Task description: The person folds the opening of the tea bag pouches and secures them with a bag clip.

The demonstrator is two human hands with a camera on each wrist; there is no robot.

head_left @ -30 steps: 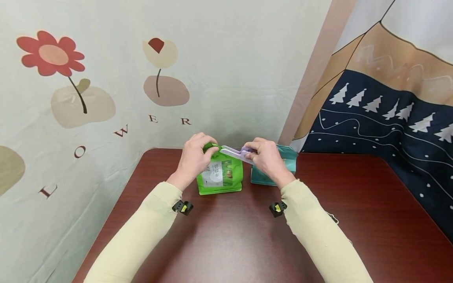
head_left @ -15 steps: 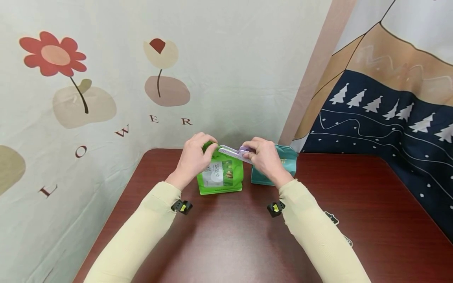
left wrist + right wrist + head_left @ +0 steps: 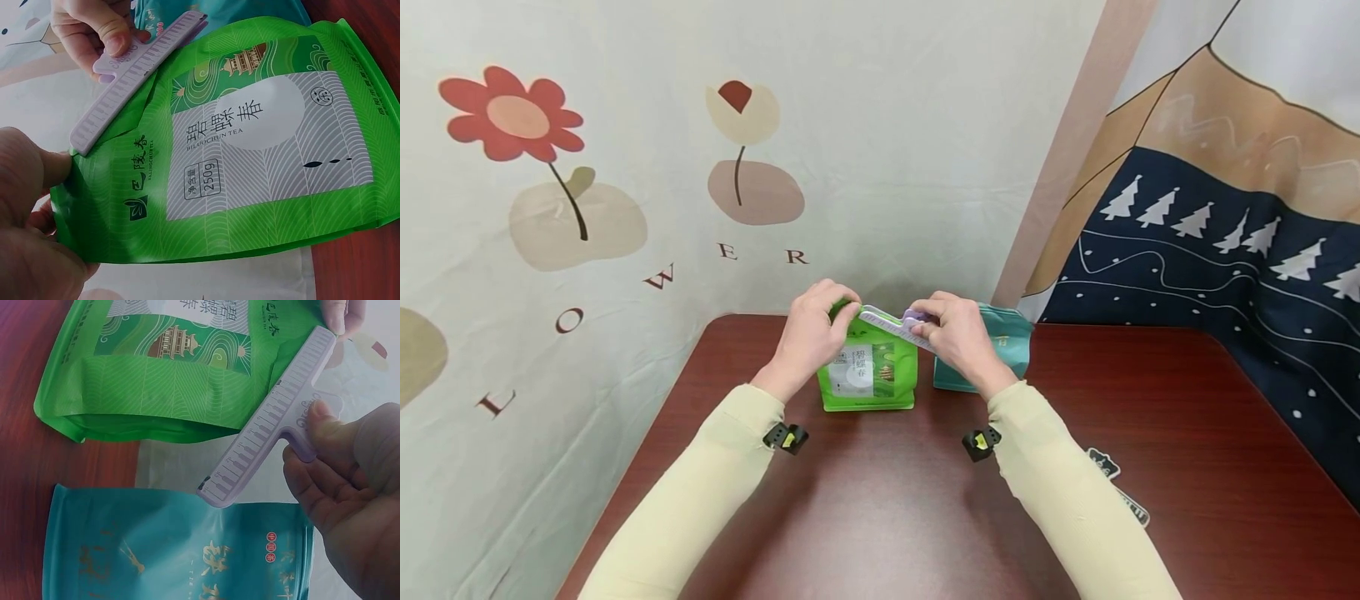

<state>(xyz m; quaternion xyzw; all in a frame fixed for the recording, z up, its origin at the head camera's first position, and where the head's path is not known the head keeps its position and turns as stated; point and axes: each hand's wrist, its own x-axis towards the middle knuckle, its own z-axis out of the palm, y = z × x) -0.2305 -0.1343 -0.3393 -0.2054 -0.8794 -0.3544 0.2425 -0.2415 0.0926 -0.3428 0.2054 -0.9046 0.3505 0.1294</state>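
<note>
A bright green tea bag (image 3: pixel 868 375) stands on the table, a grey label on its front. My left hand (image 3: pixel 814 329) pinches its top left corner between thumb and fingers. A lilac bag clip (image 3: pixel 269 419) with a piano-key pattern lies slantwise across the bag's top right corner, which looks folded under it. My right hand (image 3: pixel 962 333) holds the clip by its handle tabs, thumb on one side and fingers on the other. In the left wrist view the clip's far end reaches right up to my left fingertips (image 3: pixel 56 169).
A teal tea bag (image 3: pixel 175 544) stands just right of the green one, partly behind my right hand. Small dark tags with pale edges (image 3: pixel 1103 463) lie by my right sleeve on the brown table (image 3: pixel 880 517). A printed cloth (image 3: pixel 880 150) hangs behind.
The clip has shifted slightly left and inward over the green bag's top edge, my right hand moving with it. My left hand keeps its grip on the corner.
</note>
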